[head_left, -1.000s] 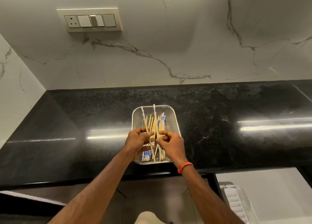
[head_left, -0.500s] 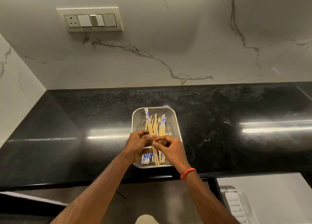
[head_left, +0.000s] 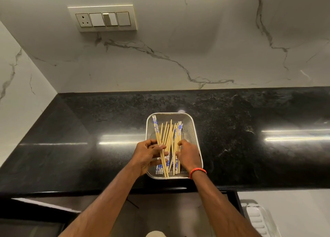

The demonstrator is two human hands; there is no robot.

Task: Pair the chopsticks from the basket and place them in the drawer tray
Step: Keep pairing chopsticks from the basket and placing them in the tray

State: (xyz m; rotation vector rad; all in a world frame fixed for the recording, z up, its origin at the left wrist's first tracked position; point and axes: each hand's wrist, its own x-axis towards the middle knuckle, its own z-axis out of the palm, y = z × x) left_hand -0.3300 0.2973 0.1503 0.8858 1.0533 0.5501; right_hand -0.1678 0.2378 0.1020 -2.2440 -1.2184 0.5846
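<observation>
A metal mesh basket (head_left: 171,113) sits near the front edge of the black counter. Several bamboo chopsticks (head_left: 169,131) with blue-and-white patterned ends lie in it, mostly lengthwise. My left hand (head_left: 147,156) is over the basket's left side and pinches a couple of chopsticks that slant from the far left corner to the near rim. My right hand (head_left: 189,156) is over the right side, its bent index finger and thumb pinching the right-hand group of chopsticks. A white drawer tray (head_left: 257,217) shows at the bottom right, below the counter.
The glossy black counter (head_left: 89,129) runs left and right of the basket, backed by a white marble wall with a switch plate (head_left: 102,19). The left wall closes off the corner. An open drawer holds the tray at the lower right.
My hands were close together on the same chopsticks in the middle. Now the right hand has shifted to the right-hand group, while the left keeps its slanted sticks.
</observation>
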